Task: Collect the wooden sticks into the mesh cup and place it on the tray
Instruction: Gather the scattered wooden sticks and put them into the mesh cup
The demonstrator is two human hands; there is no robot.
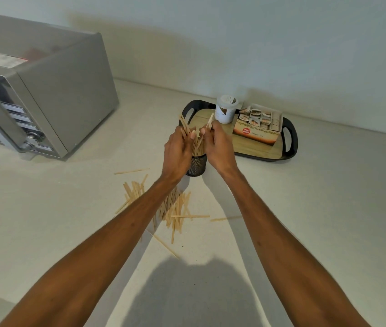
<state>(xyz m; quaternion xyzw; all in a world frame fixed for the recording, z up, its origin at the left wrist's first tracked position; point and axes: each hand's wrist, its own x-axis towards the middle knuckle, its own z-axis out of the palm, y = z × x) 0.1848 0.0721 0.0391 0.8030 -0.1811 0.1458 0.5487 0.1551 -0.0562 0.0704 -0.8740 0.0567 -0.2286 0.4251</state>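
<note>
Directly below the fingers the mesh cup stands, its mouth crowded with upright wooden sticks. Just beyond the fingers and to their right, the tray carries a white lidded jar and an open tea box; its near-left corner lies bare. Far to their left a silver oven blocks the way. Nearer the person than the fingers, loose sticks litter the worktop, bare further right.
</note>
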